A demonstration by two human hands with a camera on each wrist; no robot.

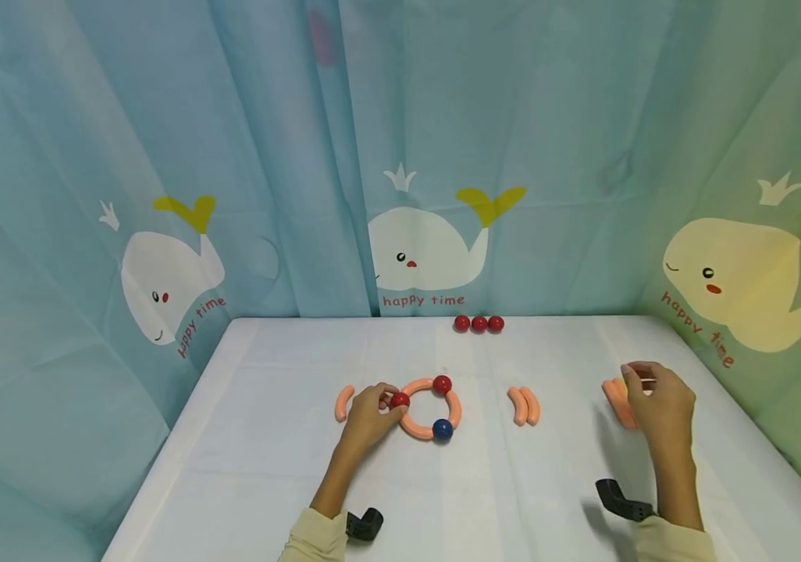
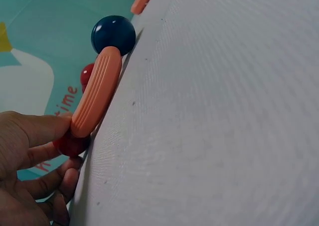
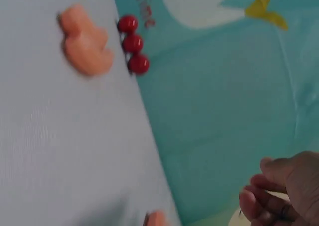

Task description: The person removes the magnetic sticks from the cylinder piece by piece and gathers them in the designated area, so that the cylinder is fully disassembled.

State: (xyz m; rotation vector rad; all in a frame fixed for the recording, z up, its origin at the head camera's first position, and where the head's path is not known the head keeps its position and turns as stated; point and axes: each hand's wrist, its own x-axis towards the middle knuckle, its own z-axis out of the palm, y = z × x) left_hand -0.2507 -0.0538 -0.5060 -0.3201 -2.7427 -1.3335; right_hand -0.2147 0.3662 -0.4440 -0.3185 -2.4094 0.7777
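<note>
Curtained-off work booth; wider room hidden, can't tell home vs lab.
White table (image 1: 246,468), blue-green curtain (image 1: 555,117) hung behind it and down its left and right sides. Nursery-style whale prints (image 1: 425,250), red "happy time" lettering (image 1: 424,301) on curtain. Black wrist-worn gear (image 1: 625,503) over table's near part reads as recording setup.

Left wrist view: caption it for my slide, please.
Left hand gripping a red ball at one end of a curved orange piece, a blue ball at the other.

A ring (image 1: 416,429) lies on the table (image 1: 513,499). Behind it, rightward: three balls (image 1: 479,324). To its left: one rod (image 1: 341,403); right: two rods (image 1: 519,407), then apparently more rods (image 1: 618,402).
</note>
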